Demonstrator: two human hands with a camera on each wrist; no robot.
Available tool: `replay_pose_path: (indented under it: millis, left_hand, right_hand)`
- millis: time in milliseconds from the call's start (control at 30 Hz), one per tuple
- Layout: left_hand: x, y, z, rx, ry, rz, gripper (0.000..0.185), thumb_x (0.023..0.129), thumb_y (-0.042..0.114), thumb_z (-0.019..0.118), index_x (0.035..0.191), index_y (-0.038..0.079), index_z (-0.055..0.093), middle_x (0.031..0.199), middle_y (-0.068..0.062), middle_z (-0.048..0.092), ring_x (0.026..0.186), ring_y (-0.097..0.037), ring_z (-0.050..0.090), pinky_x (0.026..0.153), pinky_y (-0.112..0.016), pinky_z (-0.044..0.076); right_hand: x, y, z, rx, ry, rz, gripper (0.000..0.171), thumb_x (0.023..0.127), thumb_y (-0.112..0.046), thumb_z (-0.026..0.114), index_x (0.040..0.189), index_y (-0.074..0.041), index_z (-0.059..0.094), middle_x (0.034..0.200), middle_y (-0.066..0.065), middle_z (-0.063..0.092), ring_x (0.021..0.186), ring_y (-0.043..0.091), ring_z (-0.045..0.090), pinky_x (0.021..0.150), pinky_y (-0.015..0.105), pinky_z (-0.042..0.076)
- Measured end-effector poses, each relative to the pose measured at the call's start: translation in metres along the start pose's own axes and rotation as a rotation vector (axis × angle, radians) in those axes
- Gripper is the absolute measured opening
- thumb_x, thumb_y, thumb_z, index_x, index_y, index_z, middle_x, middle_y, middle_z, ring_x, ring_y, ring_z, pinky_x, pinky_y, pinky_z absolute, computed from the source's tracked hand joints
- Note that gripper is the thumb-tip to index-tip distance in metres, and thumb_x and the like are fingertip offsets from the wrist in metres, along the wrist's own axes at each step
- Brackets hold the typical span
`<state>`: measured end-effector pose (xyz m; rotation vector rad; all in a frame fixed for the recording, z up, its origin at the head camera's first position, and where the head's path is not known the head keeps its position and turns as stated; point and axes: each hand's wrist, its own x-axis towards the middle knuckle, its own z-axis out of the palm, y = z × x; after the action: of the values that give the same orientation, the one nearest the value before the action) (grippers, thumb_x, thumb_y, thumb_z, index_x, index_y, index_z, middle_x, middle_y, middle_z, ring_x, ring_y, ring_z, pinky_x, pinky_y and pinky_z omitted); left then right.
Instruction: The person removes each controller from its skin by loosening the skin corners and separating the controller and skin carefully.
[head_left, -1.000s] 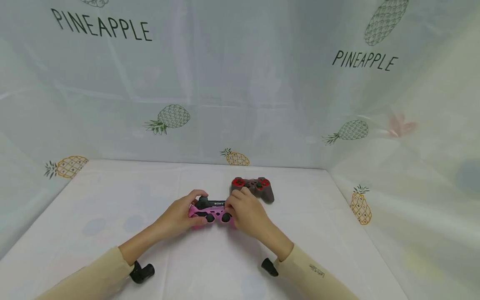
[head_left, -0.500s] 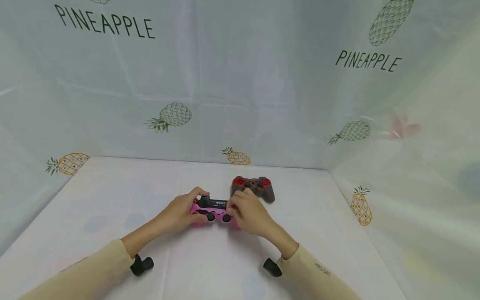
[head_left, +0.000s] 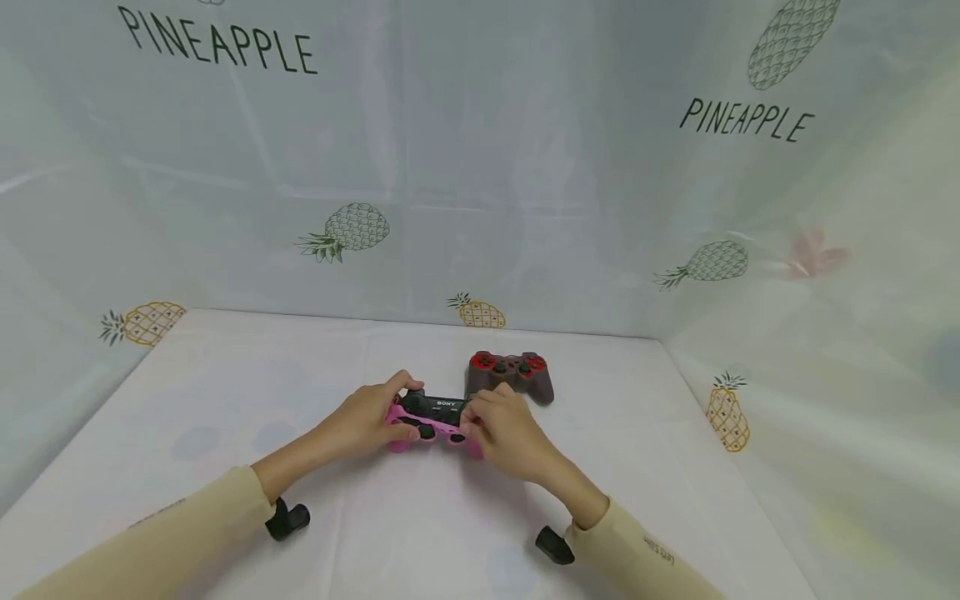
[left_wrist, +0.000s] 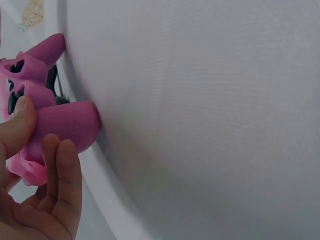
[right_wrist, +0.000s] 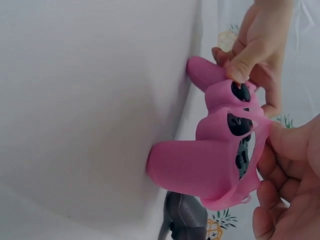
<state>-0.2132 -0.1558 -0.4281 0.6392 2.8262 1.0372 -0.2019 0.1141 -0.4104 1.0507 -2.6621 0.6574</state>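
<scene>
Pink flexible cover, black gamepad.
Dark brown gamepad, red button discs; whitish backdrop sheet, green-and-yellow pineapple print.

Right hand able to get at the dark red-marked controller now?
Likely yes: the dark controller lies just beyond the right hand, nothing visible between, though that hand would likely first have to release the pink cover it pinches.
</scene>
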Motion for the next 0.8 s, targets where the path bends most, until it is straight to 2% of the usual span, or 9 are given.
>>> replay_pose_path:
  millis: [200,333,467,800]
  left_hand:
    - [0.003,-0.004,0.0,-0.009,-0.024,-0.027,0.072,0.087,0.032,0.09,0.148,0.019,0.053,0.078,0.0,0.055,0.068,-0.014,0.043,0.062,-0.033,0.037]
    - [0.005,-0.007,0.0,-0.017,-0.019,-0.012,0.072,0.087,0.032,0.09,0.147,0.018,0.053,0.083,0.0,0.059,0.071,-0.016,0.046,0.063,-0.033,0.038]
    - [0.005,-0.009,0.0,-0.021,-0.015,-0.017,0.07,0.087,0.032,0.09,0.146,0.019,0.053,0.093,-0.001,0.066,0.08,-0.018,0.055,0.069,-0.035,0.042]
    - [0.006,-0.008,-0.001,-0.068,-0.033,-0.022,0.069,0.088,0.034,0.089,0.146,0.021,0.053,0.097,-0.004,0.066,0.082,-0.019,0.055,0.068,-0.036,0.041]
  right_hand:
    - [-0.01,0.001,0.008,-0.058,0.022,0.023,0.015,0.094,-0.018,0.081,0.085,-0.019,0.068,0.085,-0.011,0.059,0.089,0.012,0.046,0.081,0.035,0.037]
    - [-0.014,0.0,0.014,-0.11,0.043,0.036,0.016,0.093,-0.022,0.082,0.085,-0.022,0.068,0.086,-0.012,0.06,0.088,0.012,0.045,0.077,0.032,0.034]
    - [-0.015,-0.002,0.017,-0.178,0.063,0.004,0.014,0.093,-0.024,0.082,0.087,-0.022,0.07,0.089,-0.011,0.061,0.089,0.014,0.046,0.076,0.032,0.033]
    - [-0.018,-0.004,0.016,-0.336,0.091,-0.112,0.006,0.094,-0.027,0.081,0.091,-0.026,0.076,0.097,-0.009,0.068,0.096,0.018,0.053,0.08,0.038,0.04]
